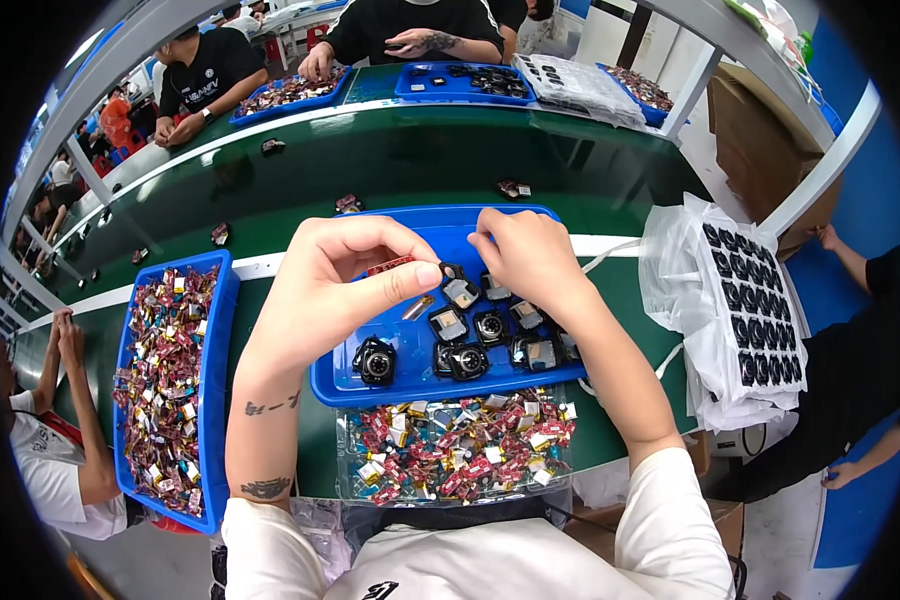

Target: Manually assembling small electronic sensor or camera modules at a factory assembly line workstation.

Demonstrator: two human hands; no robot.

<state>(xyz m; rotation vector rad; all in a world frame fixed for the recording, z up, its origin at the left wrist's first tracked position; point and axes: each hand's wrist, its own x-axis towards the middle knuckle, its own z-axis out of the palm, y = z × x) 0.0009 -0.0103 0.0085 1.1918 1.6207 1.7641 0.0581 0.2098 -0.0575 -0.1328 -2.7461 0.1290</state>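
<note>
My left hand (335,275) is closed over the blue tray (345,385), a small red circuit board (390,265) pinched between thumb and fingers. Close by on the right, my right hand (532,258) has its fingers curled together; what they hold, if anything, is hidden. Just below the fingertips is an open black watch case (458,287) with a pale inside. Several more black watch cases lie in the tray, some showing a round sensor face, like the watch case (375,361) at the left. A small shiny metallic piece (418,308) rests beside them.
A clear tray (342,450) of red boards with wires sits nearest me. Another blue tray (226,350) of them stands left. White foam trays (670,260) of black parts are at right. Parts ride on the green conveyor belt (410,150). Co-workers sit across and beside me.
</note>
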